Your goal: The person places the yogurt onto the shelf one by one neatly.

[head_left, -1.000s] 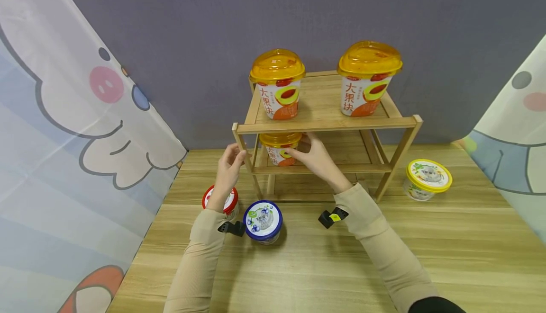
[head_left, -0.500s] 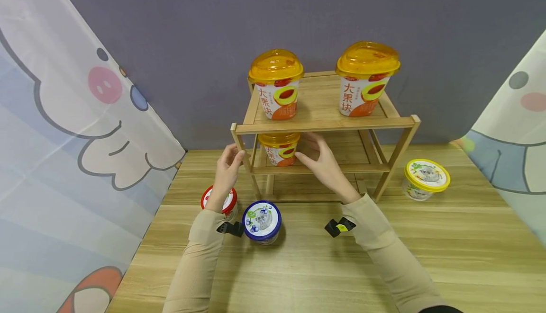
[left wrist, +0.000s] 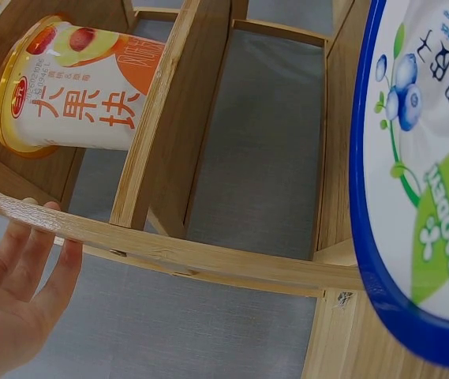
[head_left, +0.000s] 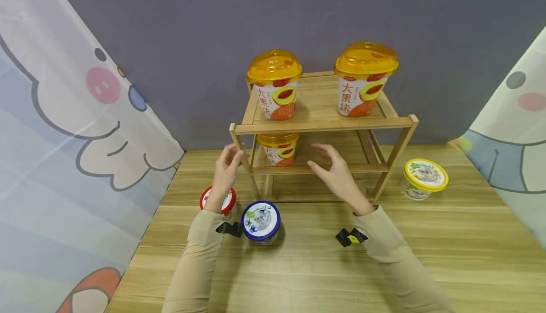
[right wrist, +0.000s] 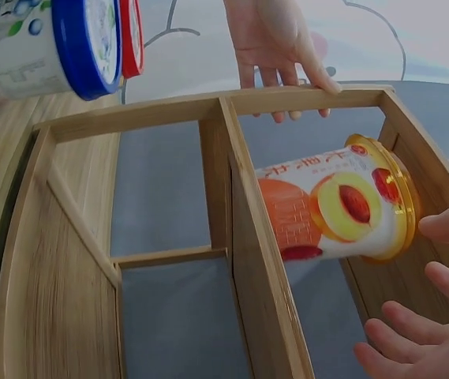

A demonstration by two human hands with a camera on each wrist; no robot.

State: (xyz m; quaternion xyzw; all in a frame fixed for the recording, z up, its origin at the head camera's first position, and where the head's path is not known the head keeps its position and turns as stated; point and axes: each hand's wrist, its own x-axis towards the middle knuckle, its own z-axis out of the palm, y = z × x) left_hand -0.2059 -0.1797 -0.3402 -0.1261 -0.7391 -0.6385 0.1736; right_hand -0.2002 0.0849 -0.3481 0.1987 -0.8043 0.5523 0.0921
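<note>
The fruit cup (head_left: 279,156) at the left of the rack's (head_left: 324,124) middle shelf (head_left: 350,148) is probably light, smooth and squeezable — best gripped round the wall below its lid (head_left: 277,139) — with the right hand (head_left: 334,168) wide and empty near it, the left hand (head_left: 226,171) gripping the rack's left post (head_left: 252,180).

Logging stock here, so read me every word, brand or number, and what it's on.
"大果块": left top cup, right top cup, lower cup.
"牛奶…", rest unclear: blue lid.
"XIAO…", ending unclear: blue lid.
Too small or blurred: all else, including red lid, yellow lid.
</note>
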